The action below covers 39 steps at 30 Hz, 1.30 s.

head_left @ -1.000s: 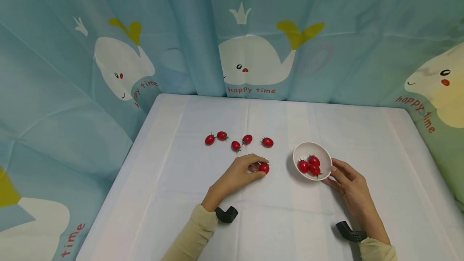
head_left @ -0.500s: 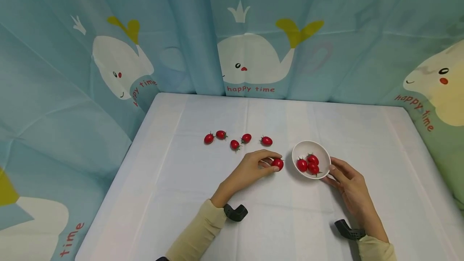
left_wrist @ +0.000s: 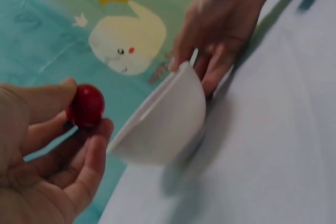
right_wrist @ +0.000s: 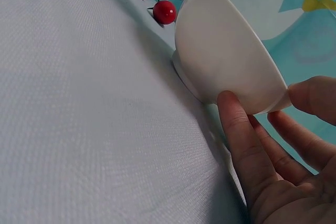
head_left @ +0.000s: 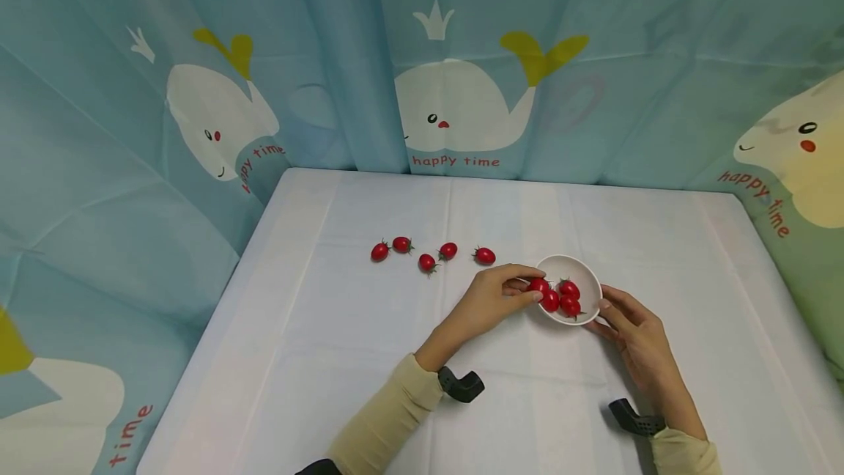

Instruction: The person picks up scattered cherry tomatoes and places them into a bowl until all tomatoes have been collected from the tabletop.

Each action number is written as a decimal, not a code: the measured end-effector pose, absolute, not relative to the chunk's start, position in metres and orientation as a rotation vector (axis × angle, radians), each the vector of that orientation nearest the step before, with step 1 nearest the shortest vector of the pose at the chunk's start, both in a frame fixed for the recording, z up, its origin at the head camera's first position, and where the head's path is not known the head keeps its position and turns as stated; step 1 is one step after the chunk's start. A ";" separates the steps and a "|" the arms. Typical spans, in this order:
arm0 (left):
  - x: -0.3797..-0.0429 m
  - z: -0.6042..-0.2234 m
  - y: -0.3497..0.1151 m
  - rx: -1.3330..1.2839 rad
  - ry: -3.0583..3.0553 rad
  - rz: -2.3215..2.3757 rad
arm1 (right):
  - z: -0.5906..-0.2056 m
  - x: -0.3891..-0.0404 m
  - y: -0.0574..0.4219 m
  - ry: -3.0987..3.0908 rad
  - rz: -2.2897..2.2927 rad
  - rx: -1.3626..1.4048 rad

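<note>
My left hand (head_left: 491,300) pinches a cherry tomato (head_left: 538,286) between thumb and fingertips, at the left rim of a small white bowl (head_left: 589,281). In the left wrist view the pinched tomato (left_wrist: 88,106) is apart from the bowl (left_wrist: 170,116). Three more cherry tomatoes (head_left: 570,306) with green stems lie inside. My right hand (head_left: 641,343) grips the bowl's right side, thumb at the rim and fingers against the outer wall, as the right wrist view shows on the bowl (right_wrist: 226,51).
Several loose cherry tomatoes (head_left: 427,263) lie left of the bowl on the white tabletop (head_left: 369,358). One of them, a tomato (head_left: 484,256), lies just behind my left hand. A blue curtain (head_left: 349,57) with whale prints hangs along the table's back and left.
My left hand has moved right with the pinched tomato, from the open table to the bowl's left rim. The right hand and bowl have stayed in place.
</note>
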<state>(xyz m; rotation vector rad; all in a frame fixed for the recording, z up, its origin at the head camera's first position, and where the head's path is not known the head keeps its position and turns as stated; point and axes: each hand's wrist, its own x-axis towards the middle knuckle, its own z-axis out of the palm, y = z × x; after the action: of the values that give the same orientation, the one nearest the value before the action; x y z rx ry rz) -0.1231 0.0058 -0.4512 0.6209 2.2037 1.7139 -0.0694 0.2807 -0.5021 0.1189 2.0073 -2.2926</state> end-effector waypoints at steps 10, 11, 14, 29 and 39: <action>-0.126 -0.444 0.037 0.474 2.211 1.685 | -0.503 -0.070 0.282 2.014 -2.282 0.113; -0.127 -0.443 0.040 0.458 2.222 1.670 | -0.503 -0.069 0.282 2.012 -2.283 0.115; -0.127 -0.440 0.047 0.434 2.272 1.615 | -0.504 -0.069 0.282 2.005 -2.290 0.118; -0.125 -0.437 0.069 0.457 2.476 1.453 | -0.504 -0.069 0.281 1.997 -2.304 0.112; -0.123 -0.443 0.078 0.565 2.645 1.270 | -0.504 -0.069 0.281 1.983 -2.332 0.052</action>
<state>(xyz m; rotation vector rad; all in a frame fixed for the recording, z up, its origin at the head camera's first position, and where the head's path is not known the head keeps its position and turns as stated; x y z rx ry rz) -0.1230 0.0776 -0.4434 0.5650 2.6453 1.2697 -0.0688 0.2815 -0.5039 0.0518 1.9827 -2.3322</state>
